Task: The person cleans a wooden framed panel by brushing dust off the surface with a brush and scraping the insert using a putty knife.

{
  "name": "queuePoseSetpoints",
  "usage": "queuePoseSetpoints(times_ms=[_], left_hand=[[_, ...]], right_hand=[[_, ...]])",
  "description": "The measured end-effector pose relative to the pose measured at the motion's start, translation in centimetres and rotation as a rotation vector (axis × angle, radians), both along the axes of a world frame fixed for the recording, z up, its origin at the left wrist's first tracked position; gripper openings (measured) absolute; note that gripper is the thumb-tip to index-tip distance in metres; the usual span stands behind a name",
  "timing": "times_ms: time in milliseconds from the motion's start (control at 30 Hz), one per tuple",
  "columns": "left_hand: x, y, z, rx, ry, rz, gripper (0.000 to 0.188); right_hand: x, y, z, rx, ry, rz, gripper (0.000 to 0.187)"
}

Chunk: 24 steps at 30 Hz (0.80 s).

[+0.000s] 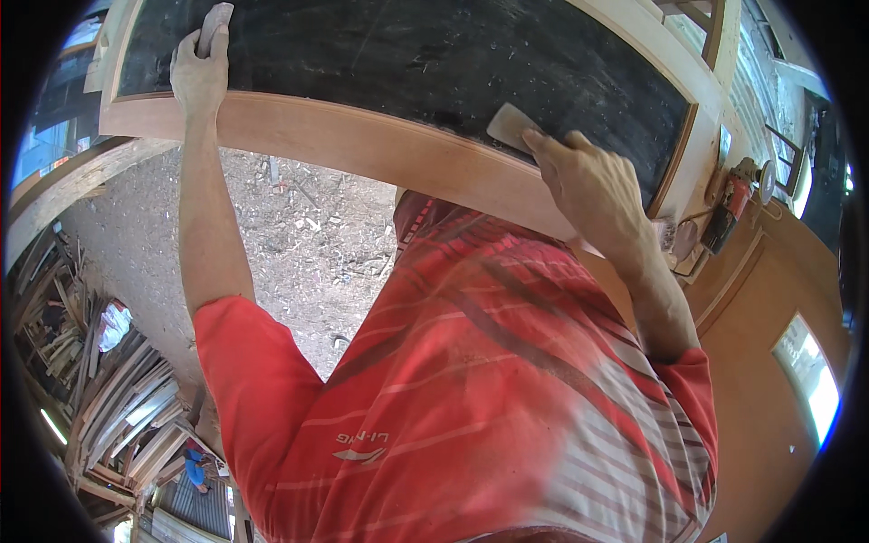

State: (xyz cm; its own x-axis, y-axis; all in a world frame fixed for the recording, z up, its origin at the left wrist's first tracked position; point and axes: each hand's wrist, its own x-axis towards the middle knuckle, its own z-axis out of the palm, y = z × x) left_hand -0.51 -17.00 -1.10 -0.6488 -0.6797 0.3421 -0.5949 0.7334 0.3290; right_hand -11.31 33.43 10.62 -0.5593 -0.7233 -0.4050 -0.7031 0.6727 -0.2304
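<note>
A wooden frame (pixel 380 145) around a dark, dusty glass-like panel (pixel 362 54) spans the top of the view. My left hand (pixel 199 72) is closed on a small pinkish folded piece (pixel 215 23), perhaps sandpaper, over the panel's left end. Nearer the right end, my right hand (pixel 593 185) pinches a flat grey-brown scraper-like piece (pixel 511 127) where panel and near rail meet. Its fingers curl around the back edge of that piece. The inner edge of the frame carries a thin brown moulding (pixel 674 163).
A red angle grinder (pixel 731 204) rests at the right, beside an orange-brown door-like panel (pixel 760 299). Wood offcuts (pixel 136 407) are piled at the lower left. Shavings litter the ground (pixel 299 226). A pale beam (pixel 81 190) runs under the frame's left end.
</note>
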Motion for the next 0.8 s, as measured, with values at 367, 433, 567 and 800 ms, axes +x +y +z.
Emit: queuePoseSetpoints(times_ms=[367,433,567,800], left_hand=[[-0.3,-0.3,-0.2,-0.059,0.016,-0.023,0.061],[-0.3,0.4,-0.3,0.000,0.006,-0.005,0.061],[-0.5,-0.3,-0.3,-0.038,0.003,-0.015,0.062],[-0.3,-0.1,-0.9,0.000,-0.013,0.002,0.062]], right_hand=[[-1.6,-1.6,-1.9,-0.192,0.123,-0.034,0.021],[-1.6,-1.7,-1.9,-0.204,0.119,-0.024,0.022],[-1.7,-2.0,-1.5,-0.120,0.110,-0.040,0.022],[-2.0,-2.4,-1.4,-0.106,0.101,-0.020,0.025]])
